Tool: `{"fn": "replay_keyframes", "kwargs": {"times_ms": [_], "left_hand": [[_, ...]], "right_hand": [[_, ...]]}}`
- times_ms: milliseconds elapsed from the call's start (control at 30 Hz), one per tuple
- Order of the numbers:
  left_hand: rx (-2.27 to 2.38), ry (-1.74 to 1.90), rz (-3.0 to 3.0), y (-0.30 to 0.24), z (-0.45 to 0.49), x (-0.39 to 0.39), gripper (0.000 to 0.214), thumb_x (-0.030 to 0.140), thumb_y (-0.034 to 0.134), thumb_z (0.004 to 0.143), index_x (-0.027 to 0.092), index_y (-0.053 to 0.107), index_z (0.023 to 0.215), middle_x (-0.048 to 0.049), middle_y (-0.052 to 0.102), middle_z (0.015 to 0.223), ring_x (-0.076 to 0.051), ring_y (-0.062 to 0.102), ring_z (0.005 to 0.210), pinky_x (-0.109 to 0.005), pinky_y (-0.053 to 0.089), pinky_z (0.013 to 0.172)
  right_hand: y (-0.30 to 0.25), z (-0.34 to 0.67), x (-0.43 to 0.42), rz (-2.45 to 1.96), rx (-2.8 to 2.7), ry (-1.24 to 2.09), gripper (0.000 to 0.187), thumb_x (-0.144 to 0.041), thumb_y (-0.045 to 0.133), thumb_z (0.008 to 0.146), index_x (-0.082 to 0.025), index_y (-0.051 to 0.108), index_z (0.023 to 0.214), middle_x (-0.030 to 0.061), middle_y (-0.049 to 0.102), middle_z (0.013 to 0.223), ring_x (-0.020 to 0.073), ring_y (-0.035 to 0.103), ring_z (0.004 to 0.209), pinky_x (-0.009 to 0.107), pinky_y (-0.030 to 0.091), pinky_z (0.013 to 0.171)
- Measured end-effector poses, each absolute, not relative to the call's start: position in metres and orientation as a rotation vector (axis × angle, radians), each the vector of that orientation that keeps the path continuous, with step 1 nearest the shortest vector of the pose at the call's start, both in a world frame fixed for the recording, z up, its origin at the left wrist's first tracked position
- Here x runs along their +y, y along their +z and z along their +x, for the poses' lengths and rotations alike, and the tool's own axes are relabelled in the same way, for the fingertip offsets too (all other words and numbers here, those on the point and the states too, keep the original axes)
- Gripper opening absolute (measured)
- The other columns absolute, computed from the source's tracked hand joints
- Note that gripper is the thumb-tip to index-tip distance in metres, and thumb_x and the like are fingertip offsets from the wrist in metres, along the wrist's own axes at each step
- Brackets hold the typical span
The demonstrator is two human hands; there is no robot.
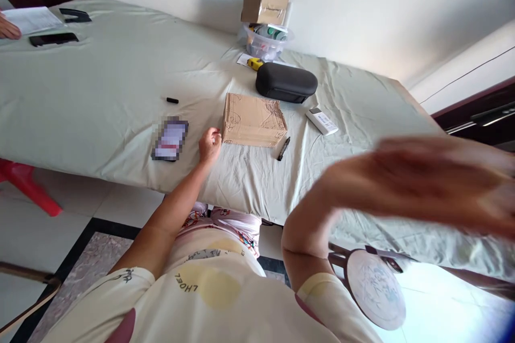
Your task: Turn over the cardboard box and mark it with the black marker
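My left hand [210,144] rests on the cloth-covered table [100,96], fingers curled loosely, touching the left edge of a flat cardboard box [253,119] with pen drawings on it. Nothing shows inside that hand. My right hand [434,182] is raised close to the camera at the right and smeared by motion, so its fingers cannot be made out. A black marker [283,148] lies by the box's right corner. A phone [170,139] lies left of my left hand.
A black zip case [286,83], a white remote [321,121], a marker cap [172,100], a plastic tub [265,42] with a small carton [264,7] on it. Another person's hand [8,28], papers and a phone [53,38] at far left. Red stool [24,182].
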State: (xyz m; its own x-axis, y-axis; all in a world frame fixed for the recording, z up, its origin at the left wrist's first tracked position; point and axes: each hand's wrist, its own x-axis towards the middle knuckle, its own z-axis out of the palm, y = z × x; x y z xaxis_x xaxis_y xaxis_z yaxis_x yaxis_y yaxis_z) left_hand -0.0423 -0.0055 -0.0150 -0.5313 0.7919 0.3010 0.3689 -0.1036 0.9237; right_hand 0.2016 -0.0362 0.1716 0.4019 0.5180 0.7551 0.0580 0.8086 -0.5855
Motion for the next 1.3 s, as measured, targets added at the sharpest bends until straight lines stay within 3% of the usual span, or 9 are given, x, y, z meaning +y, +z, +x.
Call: {"fn": "replay_keyframes", "kwargs": {"times_ms": [100, 267, 367, 567, 667, 800, 933, 1133, 1300], "left_hand": [[1.793, 1.728, 1.260, -0.017, -0.042, -0.006, 0.020, 0.036, 0.059, 0.098, 0.020, 0.067, 0.106, -0.0101, 0.078, 0.103, -0.025, 0.076, 0.098, -0.038, 0.061, 0.093], [1.758, 1.852, 1.319, -0.022, -0.041, -0.006, 0.049, 0.062, 0.053, 0.101, 0.019, 0.065, 0.120, -0.0137, 0.075, 0.112, -0.025, 0.074, 0.103, -0.040, 0.059, 0.095], [1.729, 1.913, 1.377, -0.022, -0.040, -0.009, 0.065, 0.071, 0.045, 0.102, 0.020, 0.056, 0.140, -0.0168, 0.069, 0.128, -0.025, 0.070, 0.114, -0.039, 0.058, 0.099], [1.615, 1.896, 1.646, -0.010, -0.029, -0.016, 0.078, 0.074, 0.038, 0.103, 0.027, 0.032, 0.164, -0.0195, 0.037, 0.167, -0.030, 0.047, 0.151, -0.044, 0.049, 0.114], [1.612, 1.829, 1.791, -0.004, -0.023, -0.019, 0.075, 0.073, 0.040, 0.102, 0.025, 0.041, 0.160, -0.0198, 0.034, 0.168, -0.033, 0.036, 0.158, -0.049, 0.040, 0.123], [1.658, 1.776, 1.868, 0.000, -0.017, -0.021, 0.066, 0.068, 0.042, 0.103, 0.022, 0.053, 0.149, -0.0209, 0.046, 0.157, -0.033, 0.046, 0.150, -0.051, 0.039, 0.124], [1.819, 1.912, 1.796, 0.002, -0.010, -0.021, 0.064, 0.068, 0.059, 0.095, 0.017, 0.058, 0.133, -0.0223, 0.052, 0.141, -0.034, 0.054, 0.136, -0.052, 0.044, 0.118], [1.933, 2.035, 1.679, 0.003, -0.005, -0.020, 0.054, 0.060, 0.077, 0.086, 0.020, 0.054, 0.114, -0.0202, 0.052, 0.133, -0.034, 0.053, 0.131, -0.052, 0.044, 0.116], [1.866, 2.019, 1.599, 0.002, -0.014, -0.016, 0.042, 0.054, 0.071, 0.092, 0.021, 0.055, 0.112, -0.0187, 0.055, 0.131, -0.032, 0.054, 0.130, -0.052, 0.044, 0.117]], "right_hand": [[0.162, 0.189, 0.000, -0.643, -1.230, -0.036, 0.047, -0.048, 0.033, 0.114, -0.025, 0.050, 0.077, -0.0028, 0.047, 0.077, 0.0123, 0.054, 0.065, 0.033, 0.053, 0.067], [0.081, 0.190, 0.030, -0.903, -1.387, -0.190, 0.037, -0.045, 0.036, 0.112, -0.022, 0.059, 0.096, 0.0056, 0.058, 0.099, 0.0190, 0.064, 0.098, 0.041, 0.057, 0.087], [0.040, 0.196, 0.033, -1.031, -1.373, -0.184, 0.035, -0.042, 0.035, 0.110, -0.022, 0.064, 0.112, 0.0089, 0.062, 0.106, 0.0216, 0.065, 0.103, 0.045, 0.058, 0.092], [0.021, 0.201, 0.035, -1.158, -1.505, -0.099, 0.049, -0.057, 0.047, 0.104, -0.024, 0.059, 0.138, 0.0165, 0.057, 0.140, 0.0320, 0.057, 0.135, 0.060, 0.049, 0.113], [0.016, 0.196, 0.036, -1.171, -1.581, -0.054, 0.059, -0.065, 0.047, 0.103, -0.023, 0.055, 0.144, 0.0188, 0.052, 0.147, 0.0334, 0.052, 0.142, 0.061, 0.048, 0.115], [0.011, 0.183, 0.030, -1.144, -1.648, -0.070, 0.068, -0.075, 0.052, 0.097, -0.021, 0.056, 0.138, 0.0206, 0.049, 0.147, 0.0339, 0.052, 0.140, 0.059, 0.048, 0.115], [0.014, 0.167, 0.018, -1.194, -1.643, -0.124, 0.077, -0.080, 0.061, 0.089, -0.020, 0.055, 0.136, 0.0211, 0.049, 0.142, 0.0360, 0.051, 0.135, 0.060, 0.050, 0.110], [0.017, 0.156, 0.014, -1.257, -1.530, -0.128, 0.064, -0.072, 0.069, 0.087, -0.021, 0.057, 0.124, 0.0161, 0.053, 0.126, 0.0318, 0.053, 0.121, 0.055, 0.052, 0.103], [0.017, 0.162, 0.017, -1.181, -1.469, 0.005, 0.041, -0.058, 0.071, 0.090, -0.024, 0.062, 0.110, 0.0101, 0.055, 0.114, 0.0261, 0.055, 0.110, 0.047, 0.055, 0.096]]}}
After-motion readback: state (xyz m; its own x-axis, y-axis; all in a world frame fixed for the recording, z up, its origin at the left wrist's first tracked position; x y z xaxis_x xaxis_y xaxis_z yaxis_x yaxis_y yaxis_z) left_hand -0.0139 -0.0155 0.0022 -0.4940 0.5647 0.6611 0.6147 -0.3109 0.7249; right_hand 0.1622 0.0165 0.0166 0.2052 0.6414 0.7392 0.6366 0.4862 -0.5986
